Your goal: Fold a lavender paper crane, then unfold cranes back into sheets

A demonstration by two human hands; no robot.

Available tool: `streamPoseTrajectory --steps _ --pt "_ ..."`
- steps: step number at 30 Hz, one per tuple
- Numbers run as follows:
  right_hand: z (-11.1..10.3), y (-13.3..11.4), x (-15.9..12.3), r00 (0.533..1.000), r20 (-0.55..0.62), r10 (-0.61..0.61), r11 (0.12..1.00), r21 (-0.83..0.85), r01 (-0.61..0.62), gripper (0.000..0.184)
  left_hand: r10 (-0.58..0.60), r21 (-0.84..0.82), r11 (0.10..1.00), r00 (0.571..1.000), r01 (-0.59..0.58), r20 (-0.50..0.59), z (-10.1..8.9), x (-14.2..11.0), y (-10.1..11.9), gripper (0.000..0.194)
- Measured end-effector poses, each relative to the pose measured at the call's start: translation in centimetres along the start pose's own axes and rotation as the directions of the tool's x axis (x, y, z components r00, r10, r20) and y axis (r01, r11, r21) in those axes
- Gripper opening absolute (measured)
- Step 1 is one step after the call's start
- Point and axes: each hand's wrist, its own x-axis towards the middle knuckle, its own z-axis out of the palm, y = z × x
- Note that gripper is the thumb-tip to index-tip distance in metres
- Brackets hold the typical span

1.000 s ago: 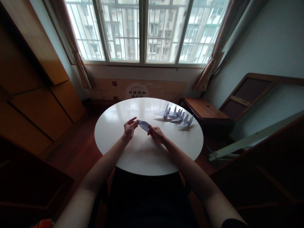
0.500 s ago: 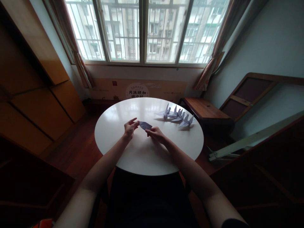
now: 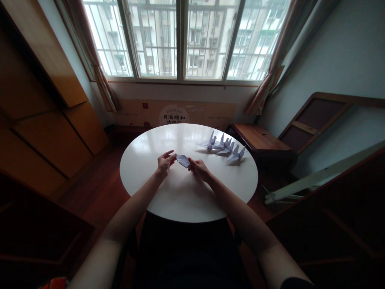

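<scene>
A folded piece of pale grey-blue paper (image 3: 182, 160) is held between both hands, over the middle of the white table. My left hand (image 3: 164, 163) pinches its left end between thumb and fingers, with the index finger stretched out above. On the opposite side, my right hand (image 3: 199, 168) grips the right end of the paper with thumb and forefinger. Several folded paper cranes (image 3: 224, 146) of similar colour stand close together at the table's far right, apart from my hands.
The round white table (image 3: 180, 204) fills the middle, close to my lap. Beyond its right edge is a low wooden bench (image 3: 261, 138). Orange-brown cabinets (image 3: 51, 140) stand at the left, and a barred window (image 3: 180, 40) is ahead.
My right fingers have shifted their hold along the paper's right end, dipping lower half a second ago and now back up. My left hand and the paper cranes have hardly moved.
</scene>
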Motion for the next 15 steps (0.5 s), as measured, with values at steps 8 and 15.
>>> streamPoseTrajectory --steps 8,15 --pt "-0.11 -0.05 0.10 0.998 -0.052 -0.045 0.999 -0.021 0.044 0.062 -0.020 0.030 0.999 0.999 0.019 0.027 0.00 -0.04 -0.06 0.055" --pt "0.05 -0.09 0.21 0.999 -0.033 0.008 1.000 -0.009 -0.008 0.069 0.054 -0.005 0.999 0.998 -0.054 -0.014 -0.09 0.19 -0.19 0.056"
